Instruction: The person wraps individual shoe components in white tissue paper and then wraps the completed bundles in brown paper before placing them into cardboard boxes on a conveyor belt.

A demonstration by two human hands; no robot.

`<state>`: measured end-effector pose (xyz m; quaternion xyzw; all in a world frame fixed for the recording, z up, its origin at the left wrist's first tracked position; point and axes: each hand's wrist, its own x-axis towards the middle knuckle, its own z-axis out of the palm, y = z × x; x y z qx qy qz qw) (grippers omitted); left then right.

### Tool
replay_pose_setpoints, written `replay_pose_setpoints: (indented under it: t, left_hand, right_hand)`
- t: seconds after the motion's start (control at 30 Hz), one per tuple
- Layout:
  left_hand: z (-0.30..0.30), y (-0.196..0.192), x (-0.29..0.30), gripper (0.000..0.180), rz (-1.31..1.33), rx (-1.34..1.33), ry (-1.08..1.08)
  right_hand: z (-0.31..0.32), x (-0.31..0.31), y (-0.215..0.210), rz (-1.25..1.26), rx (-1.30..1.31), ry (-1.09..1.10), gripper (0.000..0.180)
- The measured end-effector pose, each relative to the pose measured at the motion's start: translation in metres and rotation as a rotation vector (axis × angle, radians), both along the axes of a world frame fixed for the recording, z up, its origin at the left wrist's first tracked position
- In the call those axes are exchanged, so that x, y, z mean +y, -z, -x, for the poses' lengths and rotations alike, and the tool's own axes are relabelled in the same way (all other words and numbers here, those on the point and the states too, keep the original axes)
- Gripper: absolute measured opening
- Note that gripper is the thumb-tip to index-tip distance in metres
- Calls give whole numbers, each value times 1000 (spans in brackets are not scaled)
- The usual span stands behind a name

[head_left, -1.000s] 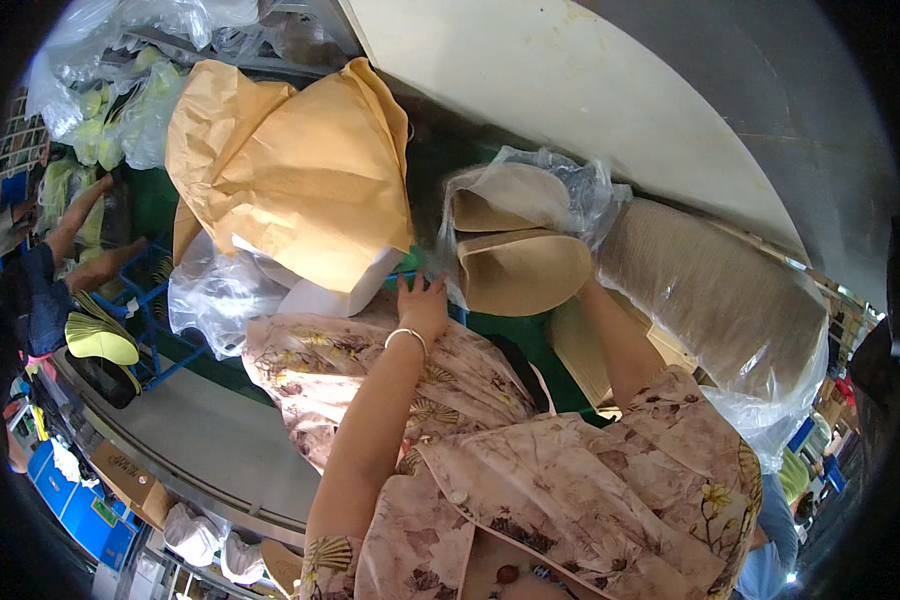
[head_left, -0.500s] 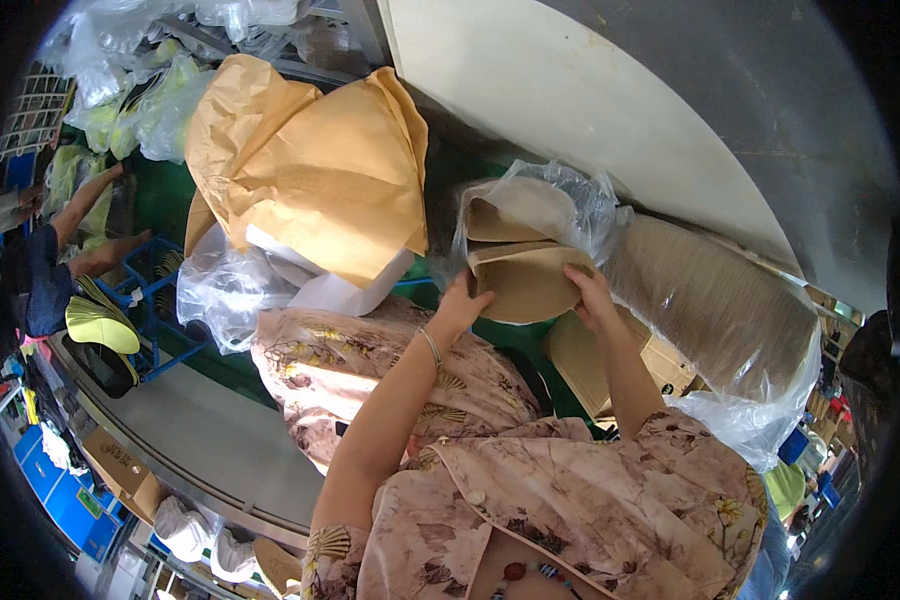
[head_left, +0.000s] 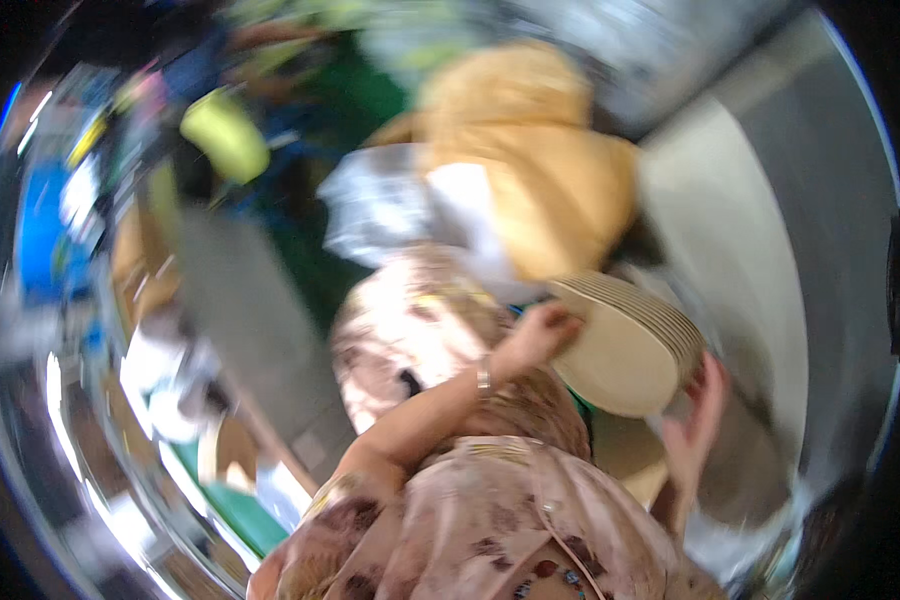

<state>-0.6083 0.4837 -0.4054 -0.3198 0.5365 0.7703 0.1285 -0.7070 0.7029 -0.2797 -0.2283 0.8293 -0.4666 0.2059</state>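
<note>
A stack of tan, curved cap brims (head_left: pixel 620 360) is held up in front of my lap, its thin layers showing along the upper right edge. My left hand (head_left: pixel 545 335) has its fingers curled at the stack's left end. At the opposite end my right hand (head_left: pixel 700 410) grips the edge, thumb and fingers partly behind it. The picture is smeared by motion, so the exact finger contact is unclear.
Beyond the stack lies a large crumpled sheet of brown paper (head_left: pixel 560 190), with clear plastic (head_left: pixel 370 205) beside it. A pale curved panel (head_left: pixel 735 240) rises at right. A long grey surface (head_left: pixel 235 290) runs along the left, near a lime-yellow brim stack (head_left: pixel 225 135).
My view has swung left. The brims came out of the plastic bag and now show as one layered stack between my hands, held closer to me.
</note>
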Motion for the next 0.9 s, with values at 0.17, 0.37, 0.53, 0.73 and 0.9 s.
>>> replay_pose_setpoints:
  t: [0.17,0.37,0.53,0.73,0.9]
  left_hand:
    - [-36,-37,-25,15,-440,322,-210]
    - [-114,-92,-42,24,-716,485,-450]
    - [-190,-137,-43,57,-666,590,-674]
    - [-314,-196,11,91,-118,743,-1091]
    - [-348,-236,58,76,1135,292,-1652]
  right_hand:
    - [21,-74,-9,591,-165,-79,73]
    - [18,-175,11,502,-822,-514,74]
    - [-40,-252,1,300,-990,-718,72]
    - [-173,-334,-31,337,-1342,-1016,60]
    - [-287,-347,-94,84,-1076,-1628,58]
